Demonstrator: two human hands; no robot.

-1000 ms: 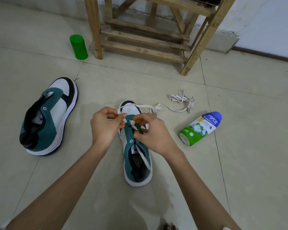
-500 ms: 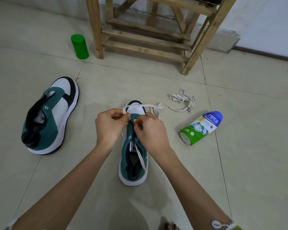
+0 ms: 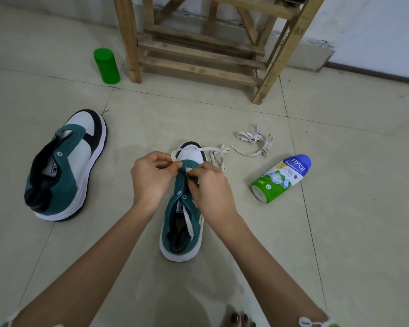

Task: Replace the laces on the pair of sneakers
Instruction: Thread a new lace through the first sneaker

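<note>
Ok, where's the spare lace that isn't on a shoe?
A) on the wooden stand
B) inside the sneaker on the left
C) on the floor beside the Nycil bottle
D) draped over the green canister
C: the loose lace lies bunched on the floor, just past the Nycil bottle.

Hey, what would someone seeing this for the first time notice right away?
Dead centre, the left hand and right hand each have a pinching grip on a white lace at the eyelets of a teal sneaker on the tiled floor. To the left its unlaced twin lies tipped on its side; to the right lie a loose lace and a toppled green-and-blue bottle.
</note>
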